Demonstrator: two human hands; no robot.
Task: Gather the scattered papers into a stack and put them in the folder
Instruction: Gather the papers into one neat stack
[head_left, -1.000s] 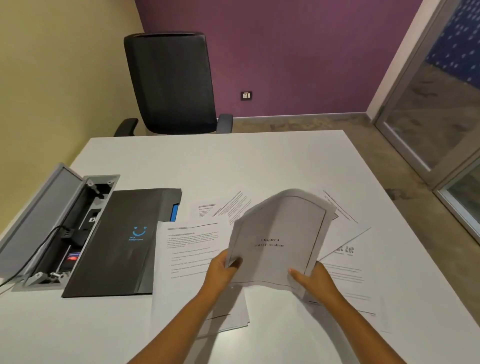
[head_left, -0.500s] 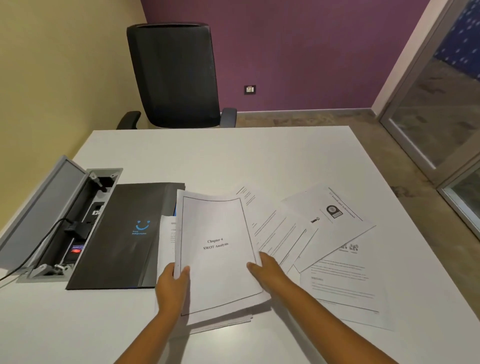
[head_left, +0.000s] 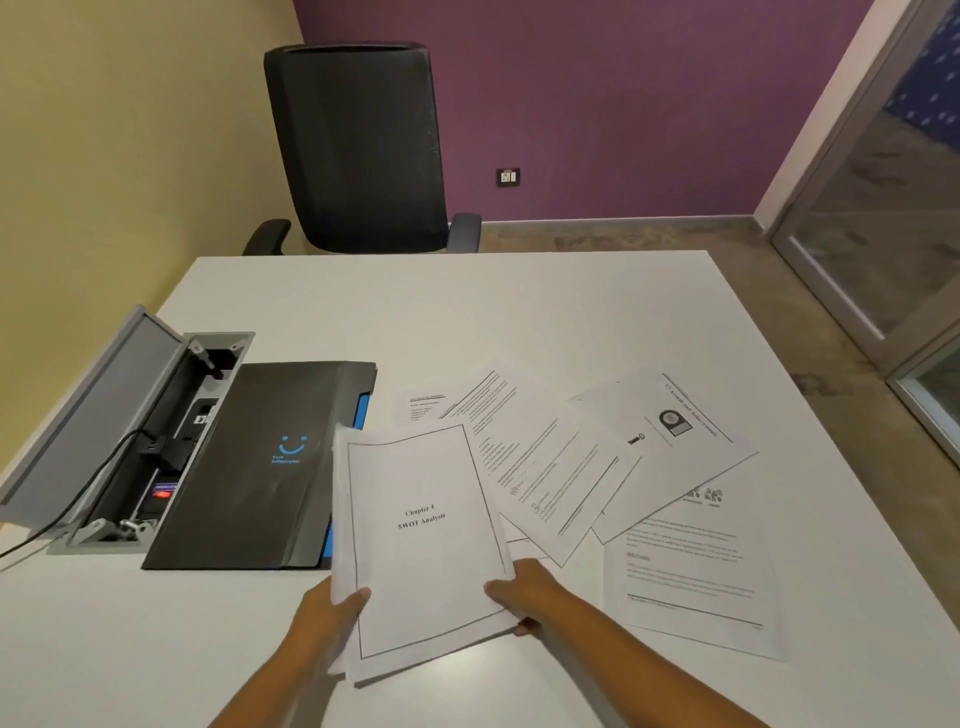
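Note:
A small stack of papers (head_left: 423, 540), topped by a bordered sheet reading "Chapter 4 SWOT Analysis", is held between both hands just right of the folder. My left hand (head_left: 327, 616) grips its lower left edge with the thumb on top. My right hand (head_left: 524, 590) grips the lower right edge. The black folder (head_left: 260, 467), shut, with a blue smiley logo, lies to the left. Several loose sheets stay scattered on the white table (head_left: 467, 312): a text page (head_left: 540, 467), a page with a logo (head_left: 670, 447), another text page (head_left: 691, 582), and one partly covered (head_left: 423, 408).
An open grey cable box (head_left: 130, 441) with plugs and a black cord sits in the table at the far left, touching the folder. A black office chair (head_left: 358, 150) stands behind the far edge. A glass door (head_left: 883, 208) is at the right.
The sheets I held up over the right side came down to the left onto the papers beside the folder. Both hands now grip the combined stack at its lower edges.

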